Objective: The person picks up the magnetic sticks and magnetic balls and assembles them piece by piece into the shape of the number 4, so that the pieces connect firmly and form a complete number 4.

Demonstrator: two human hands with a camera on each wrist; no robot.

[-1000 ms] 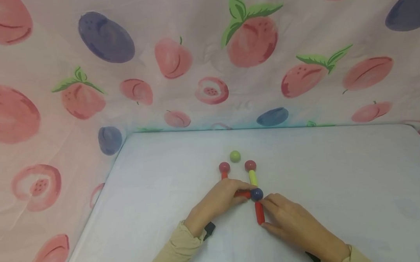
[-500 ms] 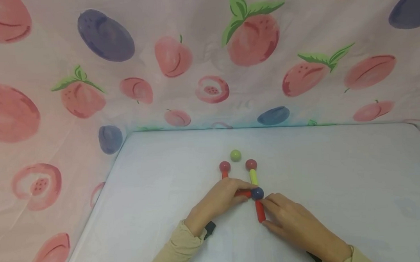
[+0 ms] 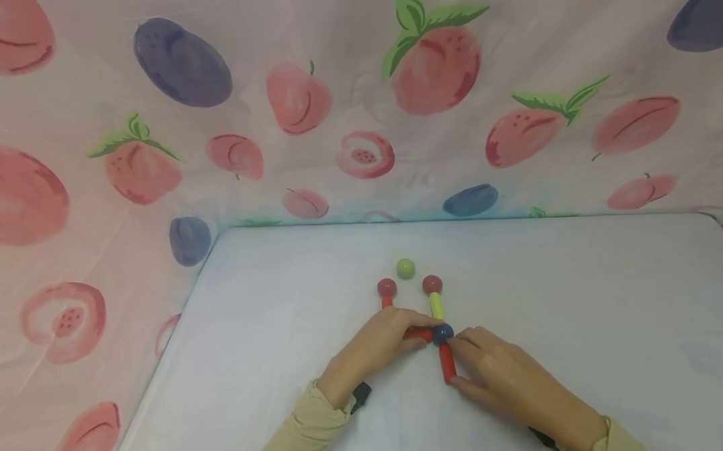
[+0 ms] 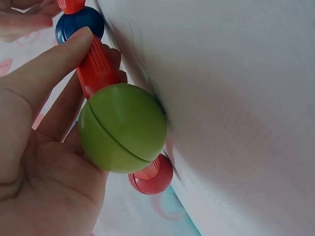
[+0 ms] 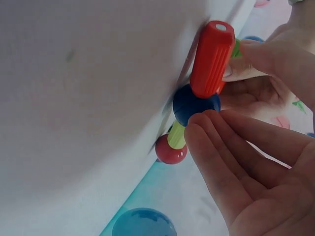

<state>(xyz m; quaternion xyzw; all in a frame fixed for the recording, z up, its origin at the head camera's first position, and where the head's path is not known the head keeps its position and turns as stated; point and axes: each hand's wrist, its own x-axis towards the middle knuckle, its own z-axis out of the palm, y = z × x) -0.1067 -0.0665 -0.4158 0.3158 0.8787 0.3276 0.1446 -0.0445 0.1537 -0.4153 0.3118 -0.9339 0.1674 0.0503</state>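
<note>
My left hand [image 3: 381, 340] pinches a ribbed red rod [image 4: 96, 71] between thumb and fingers. That rod joins a green ball [image 4: 123, 128], hidden under the hand in the head view, to a blue ball [image 3: 443, 333]. From the blue ball a yellow rod [image 3: 436, 306] leads to a red ball [image 3: 433, 285], and a second red rod [image 3: 448, 364] points towards me. My right hand [image 3: 510, 374] touches the blue ball with extended fingertips [image 5: 199, 120]; its thumb lies beside the second rod's free end. Another red ball [image 3: 387, 287] sits on a third red rod [image 3: 387, 301] at left.
A yellow-green ball [image 3: 406, 268] lies behind the two red balls, apart from the rods. Everything rests on a white-covered table [image 3: 279, 276]. A fruit-print cloth [image 3: 343, 85] rises along its back and left sides.
My right fingertips have shifted slightly, a little further onto the blue ball. The left hand keeps its grip, and the rods and balls stay practically in place.
</note>
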